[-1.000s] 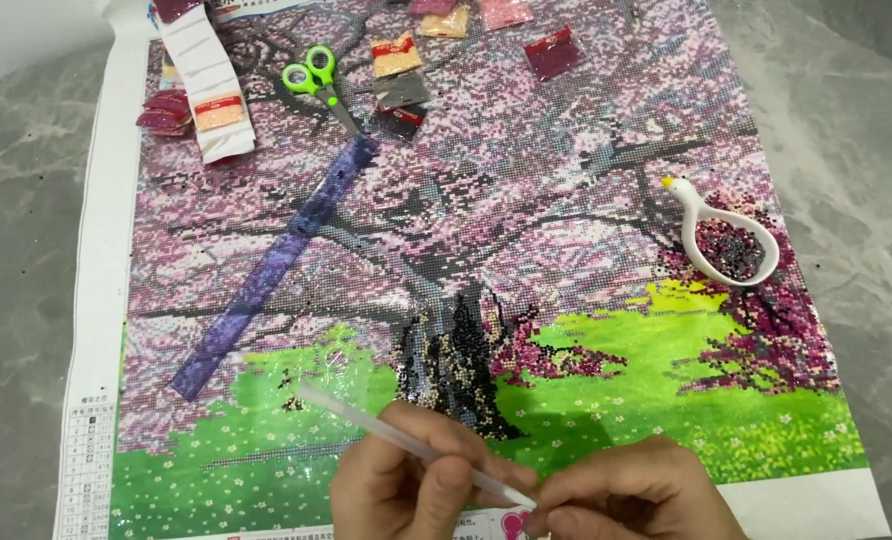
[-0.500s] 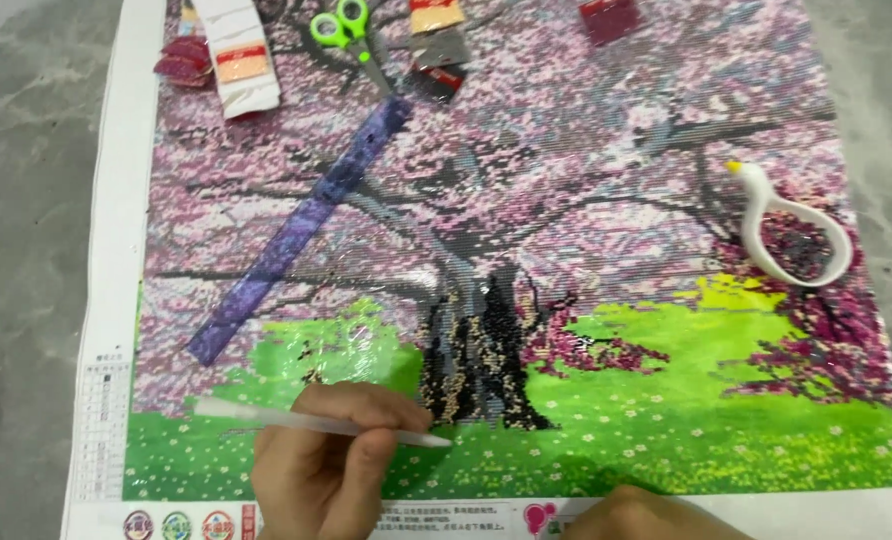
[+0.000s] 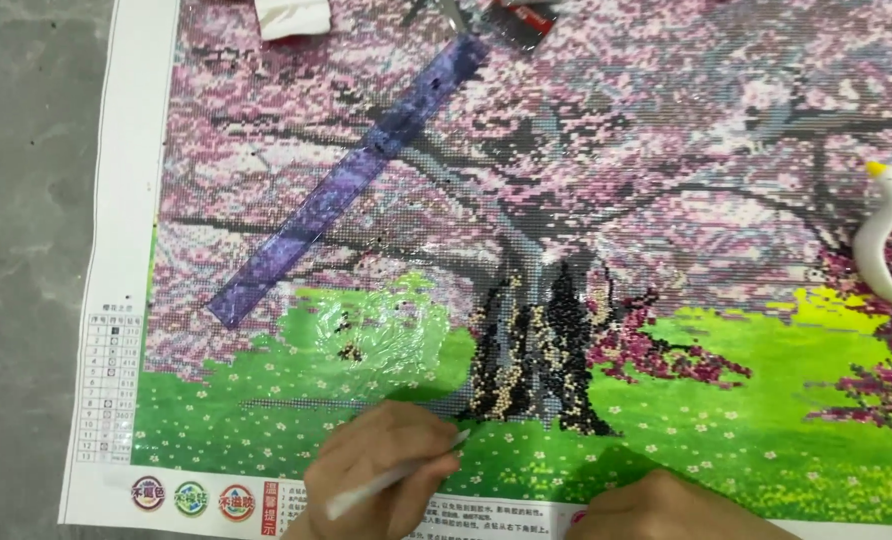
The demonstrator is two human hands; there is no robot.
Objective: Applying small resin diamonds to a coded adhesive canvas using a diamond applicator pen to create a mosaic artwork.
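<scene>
My left hand [image 3: 381, 470] grips a thin white applicator pen [image 3: 396, 475], its tip pointing up-right toward the foot of the dark tree trunk [image 3: 536, 360] on a diamond-painting canvas [image 3: 666, 250] of a pink blossom tree over green grass. My right hand [image 3: 666, 510] lies on the canvas's lower white border at the frame's bottom edge, mostly cut off, with nothing visible in it. Beads cover part of the trunk base. A shiny clear film [image 3: 386, 330] lies over the grass left of the trunk.
A purple ruler [image 3: 351, 180] lies diagonally across the upper left of the canvas. A white swan-shaped bead tray [image 3: 891, 235] sits at the right edge. Bead packets [image 3: 521, 15] and white paper [image 3: 291, 15] lie at the top. Grey marbled surface [image 3: 26, 250] surrounds the canvas.
The view has moved closer and shifted left and down. My left hand turned the pen so its tip now points at the trunk base; my right hand moved off the pen tip onto the lower border.
</scene>
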